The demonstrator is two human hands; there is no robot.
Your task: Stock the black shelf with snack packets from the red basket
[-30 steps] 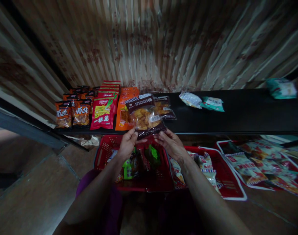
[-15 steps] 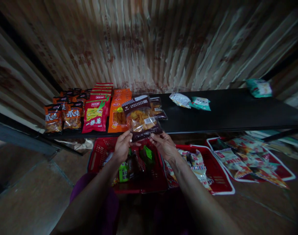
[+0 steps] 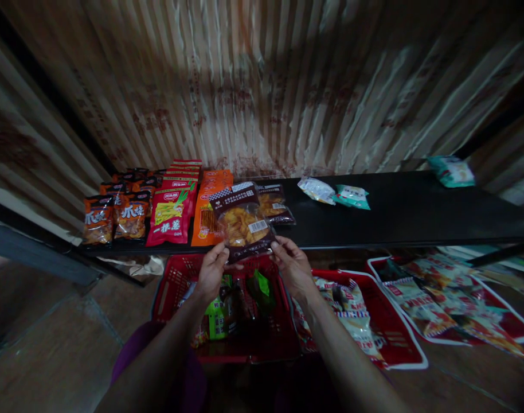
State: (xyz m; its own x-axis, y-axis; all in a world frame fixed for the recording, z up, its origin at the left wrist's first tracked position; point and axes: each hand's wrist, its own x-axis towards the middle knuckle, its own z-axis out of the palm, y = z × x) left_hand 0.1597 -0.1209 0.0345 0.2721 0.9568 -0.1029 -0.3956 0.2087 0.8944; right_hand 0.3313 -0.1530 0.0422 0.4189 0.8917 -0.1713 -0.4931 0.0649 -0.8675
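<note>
A dark-brown snack bag (image 3: pixel 241 223) with a clear window onto golden pieces is held tilted in front of the shelf. My left hand (image 3: pixel 212 268) pinches its lower left corner, and my right hand (image 3: pixel 291 263) pinches the lower right corner. Behind it, a matching brown bag (image 3: pixel 278 205) lies on the black shelf (image 3: pixel 399 212). To the left stand orange snack packs (image 3: pixel 208 217), partly hidden by the held bag, then red packs (image 3: pixel 172 212) in a row. Black-and-orange bags (image 3: pixel 132 215) fill the left end.
Below the shelf, a red basket (image 3: pixel 262 347) holds green and dark packets. Two more red baskets (image 3: pixel 406 344) with white-and-red bags sit to the right. White (image 3: pixel 316 189) and teal packets (image 3: pixel 352 197) lie mid-shelf; another teal packet (image 3: pixel 452 171) is at the right end. Corrugated sheeting (image 3: pixel 266 86) stands behind.
The view has tilted up slightly, so shelf and baskets appear lower. The held bag has shifted slightly left relative to the shelf, showing more of the brown bag behind. Both hands keep their hold.
</note>
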